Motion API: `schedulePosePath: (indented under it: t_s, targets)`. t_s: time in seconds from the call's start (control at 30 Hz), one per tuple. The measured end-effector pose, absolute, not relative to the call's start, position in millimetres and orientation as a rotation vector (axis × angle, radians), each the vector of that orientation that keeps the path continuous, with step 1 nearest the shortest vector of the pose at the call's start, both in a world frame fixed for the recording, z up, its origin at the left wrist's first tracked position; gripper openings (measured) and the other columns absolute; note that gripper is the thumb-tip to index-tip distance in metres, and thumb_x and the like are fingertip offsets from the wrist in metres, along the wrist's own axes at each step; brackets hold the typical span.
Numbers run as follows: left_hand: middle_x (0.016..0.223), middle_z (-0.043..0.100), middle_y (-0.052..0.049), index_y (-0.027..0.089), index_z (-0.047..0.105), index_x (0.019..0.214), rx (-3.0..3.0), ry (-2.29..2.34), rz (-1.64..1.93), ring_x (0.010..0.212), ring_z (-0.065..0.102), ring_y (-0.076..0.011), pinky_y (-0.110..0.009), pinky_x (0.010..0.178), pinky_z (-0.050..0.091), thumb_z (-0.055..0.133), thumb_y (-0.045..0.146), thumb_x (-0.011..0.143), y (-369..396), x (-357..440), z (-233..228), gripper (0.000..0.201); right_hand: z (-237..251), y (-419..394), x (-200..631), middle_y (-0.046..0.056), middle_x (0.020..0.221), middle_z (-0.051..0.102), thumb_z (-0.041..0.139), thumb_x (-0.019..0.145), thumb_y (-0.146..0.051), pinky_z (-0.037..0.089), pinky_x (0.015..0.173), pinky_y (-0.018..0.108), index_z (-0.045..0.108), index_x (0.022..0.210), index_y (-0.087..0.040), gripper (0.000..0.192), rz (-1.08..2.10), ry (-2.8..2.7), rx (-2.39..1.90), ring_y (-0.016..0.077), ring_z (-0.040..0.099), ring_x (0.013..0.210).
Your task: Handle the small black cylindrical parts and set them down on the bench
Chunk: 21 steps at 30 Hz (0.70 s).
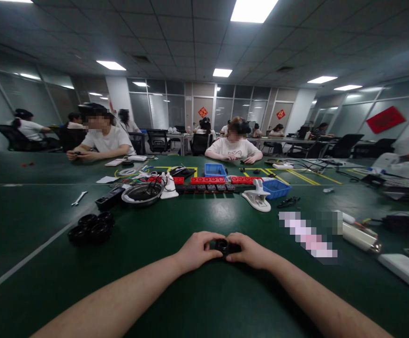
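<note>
Both my hands meet at the middle of the green table, around a small round black part [222, 245] with a ring-like opening on top. My left hand [200, 251] grips it from the left, fingers behind and thumb in front. From the right, my right hand [246, 249] holds the same piece between curled fingers and thumb; its dark right end is partly covered by those fingers. To the left stands a cluster of several black round cups or rings [92, 228]. What exactly the held part is cannot be made out.
Ahead lie red power strips [208, 180], a white clip base [257, 199], a blue bin [276, 188] and a round metal-rimmed dish [141, 193]. A wrench [79, 198] is at left. A cream cylinder [357, 236] lies right. Across the table sit two people.
</note>
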State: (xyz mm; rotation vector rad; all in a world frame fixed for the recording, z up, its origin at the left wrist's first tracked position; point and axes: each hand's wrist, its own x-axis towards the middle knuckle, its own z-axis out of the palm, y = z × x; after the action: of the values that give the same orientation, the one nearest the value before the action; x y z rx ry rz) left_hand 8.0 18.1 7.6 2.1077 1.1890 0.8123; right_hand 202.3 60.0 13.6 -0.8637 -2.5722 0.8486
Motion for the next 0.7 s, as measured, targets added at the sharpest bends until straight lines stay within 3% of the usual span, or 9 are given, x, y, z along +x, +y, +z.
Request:
schedulePosePath:
  t_s: [0.2, 0.33, 0.53, 0.7]
  targets:
    - [0.081, 0.054, 0.002, 0.021, 0.057, 0.098, 2.104, 1.226, 0.843, 0.052, 0.042, -0.0077, -0.019, 0.051, 0.035, 0.064, 0.023, 0.066, 13.1, 11.3, 10.0, 0.032, 3.0, 55.1, 198.5, -0.003, 0.068, 0.050, 0.068, 0.061, -0.028, 0.032, 0.055, 0.021, 0.053, 0.072, -0.015, 0.022, 0.709, -2.541, -0.980, 0.0123, 0.046, 0.064]
    - [0.078, 0.055, 0.002, 0.020, 0.057, 0.090, 2.108, 1.366, 0.891, 0.056, 0.046, -0.0106, -0.020, 0.053, 0.036, 0.065, 0.024, 0.064, 10.0, 13.9, 9.8, 0.028, -2.6, 47.5, 189.5, -0.002, 0.065, 0.050, 0.064, 0.062, -0.038, 0.027, 0.050, 0.021, 0.049, 0.071, -0.016, 0.028, 0.454, -2.499, -1.113, 0.0111, 0.043, 0.058]
    - [0.079, 0.055, 0.001, 0.019, 0.055, 0.085, 2.092, 1.488, 0.944, 0.063, 0.050, -0.0142, -0.022, 0.055, 0.037, 0.066, 0.026, 0.062, 6.3, 18.4, 8.7, 0.026, 0.3, 37.0, 177.4, 0.003, 0.070, 0.055, 0.057, 0.066, -0.046, 0.030, 0.060, 0.027, 0.053, 0.073, -0.017, 0.031, 0.083, -2.562, -1.252, 0.0181, 0.049, 0.068]
    - [0.082, 0.054, 0.001, 0.019, 0.055, 0.092, 2.103, 1.392, 0.926, 0.055, 0.045, -0.0102, -0.021, 0.052, 0.036, 0.065, 0.024, 0.063, 6.5, 16.9, 7.5, 0.030, 2.8, 36.3, 180.3, 0.006, 0.082, 0.055, 0.059, 0.064, -0.049, 0.034, 0.067, 0.031, 0.055, 0.085, -0.016, 0.039, 0.167, -2.535, -1.192, 0.0214, 0.049, 0.077]
